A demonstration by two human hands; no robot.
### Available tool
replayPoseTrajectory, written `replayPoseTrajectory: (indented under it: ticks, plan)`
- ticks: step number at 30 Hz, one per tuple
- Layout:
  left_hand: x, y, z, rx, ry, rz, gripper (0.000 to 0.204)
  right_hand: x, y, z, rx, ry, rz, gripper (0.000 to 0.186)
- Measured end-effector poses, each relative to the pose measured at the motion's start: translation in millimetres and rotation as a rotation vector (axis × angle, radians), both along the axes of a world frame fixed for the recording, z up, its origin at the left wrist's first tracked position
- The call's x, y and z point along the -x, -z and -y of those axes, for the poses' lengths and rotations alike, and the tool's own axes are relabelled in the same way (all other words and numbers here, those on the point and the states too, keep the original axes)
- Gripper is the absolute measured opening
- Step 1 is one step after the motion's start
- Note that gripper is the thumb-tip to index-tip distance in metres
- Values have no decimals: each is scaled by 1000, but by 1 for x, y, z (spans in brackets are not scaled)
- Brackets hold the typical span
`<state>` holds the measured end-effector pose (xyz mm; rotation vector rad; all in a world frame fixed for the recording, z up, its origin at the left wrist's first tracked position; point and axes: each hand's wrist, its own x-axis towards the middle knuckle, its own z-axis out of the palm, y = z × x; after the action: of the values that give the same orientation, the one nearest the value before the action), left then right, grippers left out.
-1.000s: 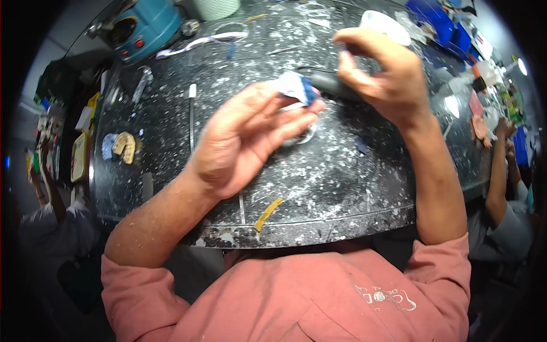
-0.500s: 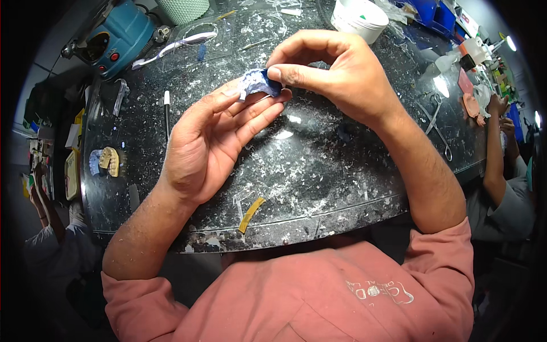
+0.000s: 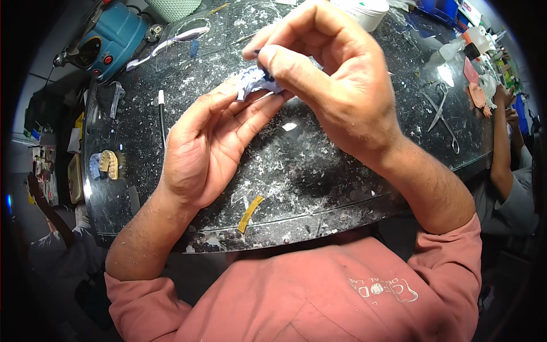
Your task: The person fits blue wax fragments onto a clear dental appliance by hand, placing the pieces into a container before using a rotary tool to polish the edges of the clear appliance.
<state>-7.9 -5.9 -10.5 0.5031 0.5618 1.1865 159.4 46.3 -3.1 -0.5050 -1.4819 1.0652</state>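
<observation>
Table: black, scuffed, speckled white all over; front edge curves beneath the forearms.
Left hand (image 3: 205,151): palm up, thumb and fingertips holding a blue-white piece (image 3: 252,84) above the table (image 3: 319,191).
Right hand (image 3: 345,91): curled over the piece's right end; small dark bit at the thumb tip, cannot tell if gripped.
Lettering: white, along the chest of the salmon shirt (image 3: 273,296), beside a curved white outline.
Tub: white tub (image 3: 364,16), green mark on its upper part, beyond the right hand.
Machine: blue machine (image 3: 117,40), red button on front, far left.
Left side: tan dental cast (image 3: 110,165), touching or just beside a bluish one (image 3: 95,165).
Near edge: yellow strip (image 3: 249,215).
Right side: open scissors (image 3: 438,114); co-worker's forearm (image 3: 501,154) past them.
</observation>
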Motion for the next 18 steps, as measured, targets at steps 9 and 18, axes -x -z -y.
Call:
replayPoseTrajectory:
  ticks: [9,18]
  plan:
    - [3,-8,6,-215,63,-288,35,-11,-19,2,379,-281,47,18]
    - [2,-2,6,-308,-121,-554,19,-3,-15,3,300,-251,-35,18]
